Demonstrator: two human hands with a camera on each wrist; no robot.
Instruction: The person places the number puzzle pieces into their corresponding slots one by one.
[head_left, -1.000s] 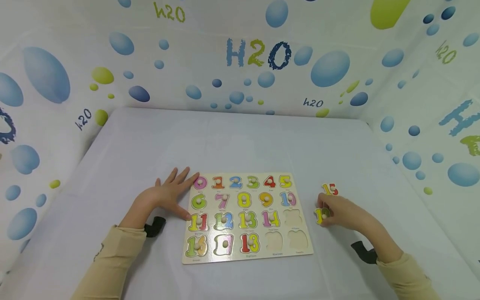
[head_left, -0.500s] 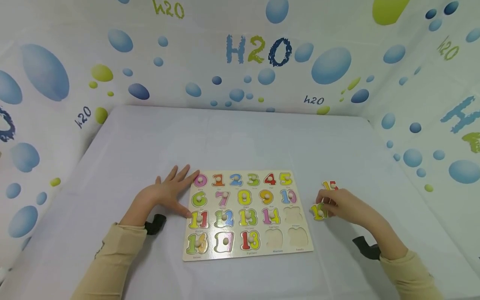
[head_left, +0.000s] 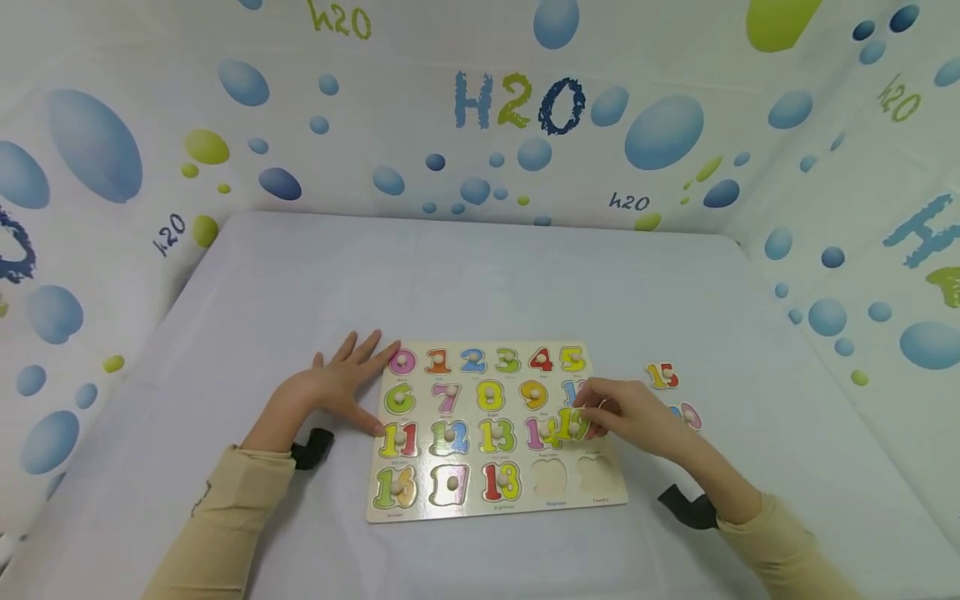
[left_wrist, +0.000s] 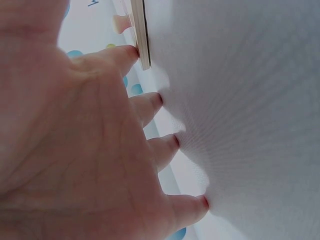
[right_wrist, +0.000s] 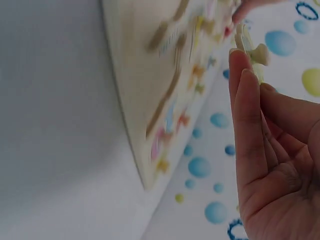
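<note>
A wooden number puzzle board (head_left: 474, 467) lies on the table with most of its knobbed number pieces seated; recesses at the lower right show bare wood. My left hand (head_left: 337, 387) is spread flat at the board's left side, thumb and index fingertip right at its edge. In the left wrist view the index fingertip meets the board's side (left_wrist: 142, 35), and the other fingertips rest on the cloth. Between thumb and fingers, my right hand (head_left: 637, 418) pinches a yellow-green number 19 puzzle piece (head_left: 572, 424). The right wrist view shows this piece (right_wrist: 245, 42) raised above the board, knob outward.
Right of the board lie a number 15 piece (head_left: 663, 376) and a blue-and-pink piece (head_left: 691, 415), the latter partly covered by the right hand. White cloth (head_left: 480, 275) covers the table, with a printed curtain (head_left: 300, 150) behind and at both sides.
My right hand has lifted the number 19 piece from beside the board and carried it left over the board. The 15 and the blue-and-pink piece have come into view. My left hand stays put.
</note>
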